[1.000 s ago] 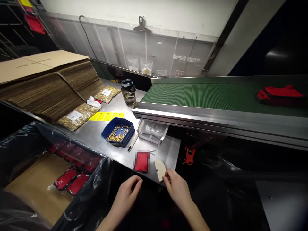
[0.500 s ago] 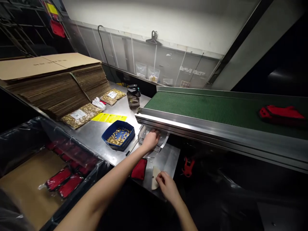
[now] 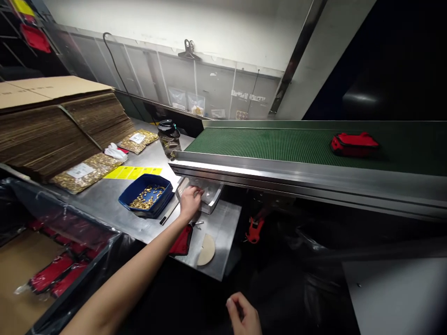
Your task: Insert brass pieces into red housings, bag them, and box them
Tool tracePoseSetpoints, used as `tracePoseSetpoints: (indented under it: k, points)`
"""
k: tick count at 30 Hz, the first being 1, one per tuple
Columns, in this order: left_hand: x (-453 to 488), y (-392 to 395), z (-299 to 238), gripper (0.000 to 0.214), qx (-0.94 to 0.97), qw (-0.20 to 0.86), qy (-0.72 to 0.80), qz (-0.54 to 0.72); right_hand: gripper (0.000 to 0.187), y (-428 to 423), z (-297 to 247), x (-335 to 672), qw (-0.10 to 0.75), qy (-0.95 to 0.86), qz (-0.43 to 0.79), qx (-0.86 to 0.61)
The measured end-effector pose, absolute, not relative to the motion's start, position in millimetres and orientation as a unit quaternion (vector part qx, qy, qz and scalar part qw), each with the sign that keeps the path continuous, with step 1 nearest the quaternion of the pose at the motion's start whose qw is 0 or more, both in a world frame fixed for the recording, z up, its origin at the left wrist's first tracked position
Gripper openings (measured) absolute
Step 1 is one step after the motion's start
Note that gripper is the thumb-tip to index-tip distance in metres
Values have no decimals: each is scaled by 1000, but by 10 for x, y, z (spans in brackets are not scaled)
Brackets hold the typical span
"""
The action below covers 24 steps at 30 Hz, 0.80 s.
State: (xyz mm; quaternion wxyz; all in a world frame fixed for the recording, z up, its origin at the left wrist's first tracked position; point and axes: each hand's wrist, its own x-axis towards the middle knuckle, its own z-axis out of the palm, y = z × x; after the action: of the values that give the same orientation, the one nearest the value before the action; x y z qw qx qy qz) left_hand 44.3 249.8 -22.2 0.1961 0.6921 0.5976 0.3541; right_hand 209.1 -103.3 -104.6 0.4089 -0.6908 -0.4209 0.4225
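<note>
Left hand (image 3: 191, 203) at the tray (image 3: 209, 208)!

Clear plastic bags (image 3: 211, 190) lie in it, under the conveyor (image 3: 258, 142), their long axis and direction impossible to read; left fingers curled over them, grip hidden. Right hand (image 3: 244, 316) low, half-open, empty! Gold bits (image 3: 148, 197) scatter across the blue tub (image 3: 163, 200). Metal table (image 3: 223, 232) beneath, pale wall (image 3: 237, 28) behind.

we see clear, crumpled plastic (image 3: 210, 188) lying loose in a shallow, pale tray (image 3: 211, 208) towards the right edge of the worktop (image 3: 225, 232). at the front edge, left of the front right corner, we have a red pouch (image 3: 183, 242) with dark trim, lying flat and partly hidden.
</note>
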Motion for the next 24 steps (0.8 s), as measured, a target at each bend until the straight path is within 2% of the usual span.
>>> tracePoseSetpoints:
  k: [7, 11, 12, 14, 15, 18, 21, 24]
  points:
    - [239, 1886, 48, 23, 691, 227, 524, 444, 38, -548, -407, 2065, 384, -500, 434, -644]
    - [267, 1271, 259, 25, 676, 298, 506, 444, 21, -206, -15, 1944, 416, -536, 386, -625]
    - [281, 1117, 305, 25, 676, 331, 499, 430, 21, -118, 69, 1900, 421, -548, 375, -618]
    - [294, 848, 363, 26, 680, 395, 478, 391, 43, 27, 193, 1810, 417, -568, 380, -599]
    - [283, 738, 371, 26, 671, 430, 472, 377, 45, 72, 225, 1770, 407, -572, 400, -589]
    - [169, 493, 313, 31, 577, 544, 480, 376, 11, 61, 191, 1685, 375, -528, 506, -569]
    - [18, 300, 176, 38, 438, 663, 478, 374, 26, -115, 39, 1644, 381, -433, 604, -550]
    - [-39, 121, 38, 41, 335, 751, 455, 343, 35, -284, -85, 1631, 390, -401, 649, -516]
